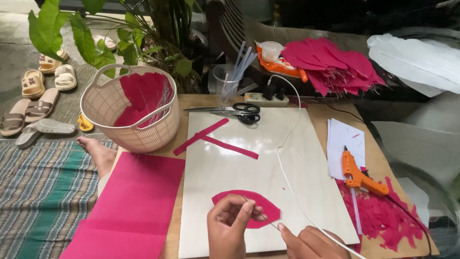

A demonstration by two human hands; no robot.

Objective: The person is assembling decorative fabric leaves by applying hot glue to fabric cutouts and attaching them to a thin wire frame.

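Note:
A pink petal-shaped paper piece (268, 207) lies on the white board (249, 158) near its front edge. My left hand (229, 225) rests on the petal's left part, fingers curled, pinching a thin wire (262, 217) that crosses the petal. My right hand (309, 242) holds the wire's other end at the front right. Two pink paper strips (213, 139) lie crossed higher on the board.
An orange glue gun (357, 175) lies right of the board above pink scraps (388, 216), its white cable (287, 144) crossing the board. Scissors (239, 111), a cup of glue sticks (227, 81), a basket (132, 108) with pink pieces, a pink sheet (134, 206) and stacked petals (330, 64) surround it.

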